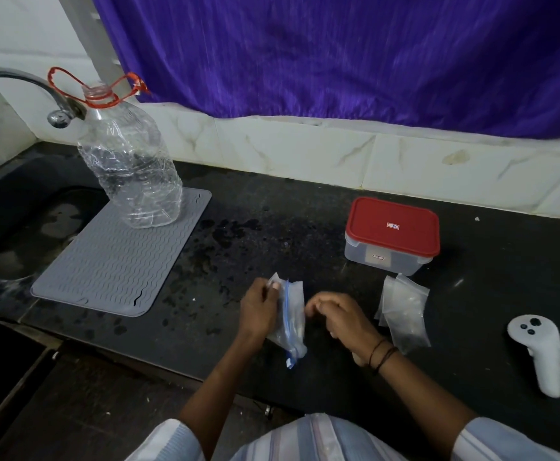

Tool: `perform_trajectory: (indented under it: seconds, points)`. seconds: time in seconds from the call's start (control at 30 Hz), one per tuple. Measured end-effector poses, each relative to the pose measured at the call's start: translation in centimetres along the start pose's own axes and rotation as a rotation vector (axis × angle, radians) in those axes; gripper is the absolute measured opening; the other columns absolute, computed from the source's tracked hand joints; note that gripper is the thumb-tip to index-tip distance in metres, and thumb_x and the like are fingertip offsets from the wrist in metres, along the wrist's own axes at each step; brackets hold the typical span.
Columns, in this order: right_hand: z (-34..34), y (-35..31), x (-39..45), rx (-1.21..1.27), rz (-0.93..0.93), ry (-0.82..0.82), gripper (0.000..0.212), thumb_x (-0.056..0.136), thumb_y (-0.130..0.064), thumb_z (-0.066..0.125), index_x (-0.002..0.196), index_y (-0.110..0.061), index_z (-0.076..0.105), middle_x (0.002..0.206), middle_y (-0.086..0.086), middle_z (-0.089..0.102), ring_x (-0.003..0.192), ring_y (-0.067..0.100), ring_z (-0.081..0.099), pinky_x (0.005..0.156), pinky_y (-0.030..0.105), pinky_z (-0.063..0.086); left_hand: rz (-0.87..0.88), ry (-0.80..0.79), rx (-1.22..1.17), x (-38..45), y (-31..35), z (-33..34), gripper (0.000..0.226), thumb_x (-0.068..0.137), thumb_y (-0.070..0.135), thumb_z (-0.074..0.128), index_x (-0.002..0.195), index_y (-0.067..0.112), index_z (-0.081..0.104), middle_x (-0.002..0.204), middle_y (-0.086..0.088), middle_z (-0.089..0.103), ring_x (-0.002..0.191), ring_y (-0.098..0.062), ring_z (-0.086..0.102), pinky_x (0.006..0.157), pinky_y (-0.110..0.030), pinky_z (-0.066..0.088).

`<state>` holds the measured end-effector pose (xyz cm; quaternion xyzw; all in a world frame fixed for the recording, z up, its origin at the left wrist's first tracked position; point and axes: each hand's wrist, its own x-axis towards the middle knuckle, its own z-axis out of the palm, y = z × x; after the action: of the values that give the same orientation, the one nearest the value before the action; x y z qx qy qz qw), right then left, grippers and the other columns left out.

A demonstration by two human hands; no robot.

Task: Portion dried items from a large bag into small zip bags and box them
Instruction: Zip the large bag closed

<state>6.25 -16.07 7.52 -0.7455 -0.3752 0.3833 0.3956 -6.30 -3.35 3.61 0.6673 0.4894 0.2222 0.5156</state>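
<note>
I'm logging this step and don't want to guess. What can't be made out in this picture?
- Head view: contents of the blue-zip bag, motion-blurred, partly behind the left hand.
- What the right hand pinches: fingertips curled away.
- Contents of the red-lidded box: frosted walls.
- Lid label: too small.

On the tabletop (pixel 305 207), a mat (pixel 115 261) lies at the left, just right of the sink (pixel 32 224), with a bottle (pixel 129 164) standing on its far end and the tap (pixel 22 91) behind it. A lidded box (pixel 392 235) sits toward the right rear. Nearer than the box lie small zip bags (pixel 403 311), and right of those a controller (pixel 538 354). At the near middle, both hands (pixel 258 311) (pixel 342 319) flank a large bag (pixel 292 324). A curtain (pixel 338 51) hangs behind.
</note>
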Motion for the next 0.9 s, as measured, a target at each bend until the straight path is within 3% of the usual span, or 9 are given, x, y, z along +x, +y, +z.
perform_trajectory:
  seconds: [0.07, 0.13, 0.2, 0.3, 0.47, 0.63, 0.73, 0.8, 0.9]
  points:
    - [-0.4, -0.1, 0.9, -0.014, 0.052, 0.137, 0.020, 0.098, -0.020, 0.049, 0.102, -0.023, 0.069, 0.100, -0.010, 0.068, 0.087, -0.002, 0.061, 0.080, 0.022, 0.050, 0.089, -0.047, -0.092, -0.4, -0.3, 0.0, 0.025, 0.103, 0.023, 0.051, 0.079, 0.020, 0.054, 0.075, 0.007, 0.056, 0.066, -0.006, 0.052, 0.062, -0.025, 0.044]
    - [-0.5, -0.8, 1.3, -0.047, 0.052, 0.053, 0.020, 0.094, -0.021, 0.058, 0.112, -0.026, 0.066, 0.106, -0.012, 0.068, 0.099, 0.002, 0.063, 0.093, 0.031, 0.052, 0.139, -0.111, -0.165, -0.7, -0.5, -0.1, 0.026, 0.104, 0.021, 0.050, 0.078, 0.021, 0.052, 0.072, 0.009, 0.055, 0.066, -0.007, 0.052, 0.062, -0.027, 0.045]
    - [-0.4, -1.6, 1.3, 0.068, 0.060, -0.085, 0.024, 0.092, -0.019, 0.062, 0.115, -0.025, 0.065, 0.096, -0.010, 0.070, 0.082, -0.004, 0.066, 0.074, 0.023, 0.057, 0.183, -0.156, -0.186, -1.1, -0.2, -0.1, 0.027, 0.105, 0.018, 0.048, 0.079, 0.023, 0.053, 0.072, 0.008, 0.054, 0.067, -0.008, 0.052, 0.062, -0.028, 0.045]
    - [-0.3, -2.4, 1.3, 0.190, 0.078, -0.169, 0.017, 0.092, -0.017, 0.063, 0.109, -0.018, 0.065, 0.074, -0.009, 0.063, 0.047, -0.006, 0.053, 0.040, 0.013, 0.036, 0.219, -0.184, -0.217, -1.1, -0.3, 0.0, 0.027, 0.105, 0.016, 0.050, 0.081, 0.028, 0.055, 0.078, 0.003, 0.057, 0.075, -0.014, 0.055, 0.069, -0.034, 0.048]
    - [-0.8, -2.3, 1.7, 0.415, 0.142, -0.243, 0.014, 0.088, -0.013, 0.069, 0.098, -0.012, 0.061, 0.067, -0.001, 0.054, 0.042, 0.003, 0.037, 0.036, 0.017, 0.024, 0.263, -0.108, -0.139, -1.5, -0.3, -0.4, 0.022, 0.098, 0.015, 0.057, 0.079, 0.009, 0.049, 0.070, 0.007, 0.055, 0.068, -0.010, 0.054, 0.065, -0.037, 0.050]
    - [-1.7, -1.9, 2.0, 0.732, 0.287, -0.369, 0.018, 0.089, -0.030, 0.063, 0.084, -0.013, 0.061, 0.056, -0.004, 0.049, 0.036, 0.002, 0.027, 0.036, 0.018, 0.013, 0.181, -0.049, 0.132, -1.1, -1.3, -1.9, 0.025, 0.098, 0.029, 0.058, 0.073, 0.033, 0.057, 0.070, 0.013, 0.062, 0.072, -0.014, 0.059, 0.068, -0.033, 0.053]
    - [-2.1, -1.5, 2.0, 0.545, 0.305, -0.321, 0.011, 0.090, -0.023, 0.065, 0.085, -0.012, 0.063, 0.059, -0.001, 0.051, 0.037, 0.003, 0.027, 0.034, 0.017, 0.016, 0.240, -0.092, 0.263, -0.8, -2.6, -2.7, 0.014, 0.094, 0.050, 0.050, 0.092, 0.036, 0.048, 0.082, 0.009, 0.067, 0.076, -0.013, 0.066, 0.071, -0.039, 0.057]
    - [-2.0, -1.5, 2.1, 0.292, 0.215, -0.233, 0.006, 0.087, -0.015, 0.069, 0.086, -0.014, 0.063, 0.064, 0.002, 0.055, 0.043, 0.007, 0.035, 0.037, 0.020, 0.026, 0.217, -0.075, 0.317, -0.9, -3.0, -3.1, 0.033, 0.091, 0.062, 0.038, 0.101, 0.032, 0.047, 0.088, 0.004, 0.069, 0.080, -0.015, 0.068, 0.073, -0.044, 0.058]
    - [-1.8, -1.4, 2.7, -0.088, 0.070, 0.014, 0.013, 0.087, -0.013, 0.066, 0.079, -0.019, 0.057, 0.074, 0.001, 0.060, 0.066, 0.015, 0.056, 0.062, 0.033, 0.048, 0.157, 0.011, 0.338, -1.0, -3.0, -3.2, 0.034, 0.100, 0.055, 0.040, 0.100, 0.023, 0.051, 0.090, 0.000, 0.070, 0.082, -0.021, 0.068, 0.075, -0.044, 0.056]
